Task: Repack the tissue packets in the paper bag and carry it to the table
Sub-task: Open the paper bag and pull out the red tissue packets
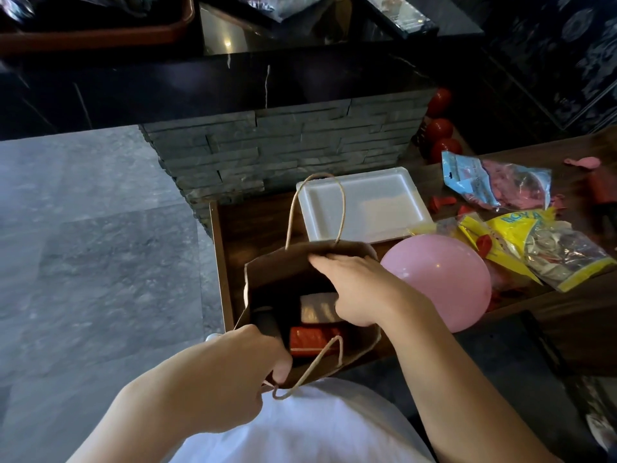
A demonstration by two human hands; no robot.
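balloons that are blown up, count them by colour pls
Pink balloon: 1
Red balloons, by the stone wall: 3
Total: 4 inflated. The loose uninflated ones and those in packets are not counted.

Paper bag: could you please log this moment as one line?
left hand: grips paper bag rim | right hand: holds far rim | red packet: inside

Grey stone floor (93,248), stacked-slate wall (283,152), dark wood shelf (574,315).
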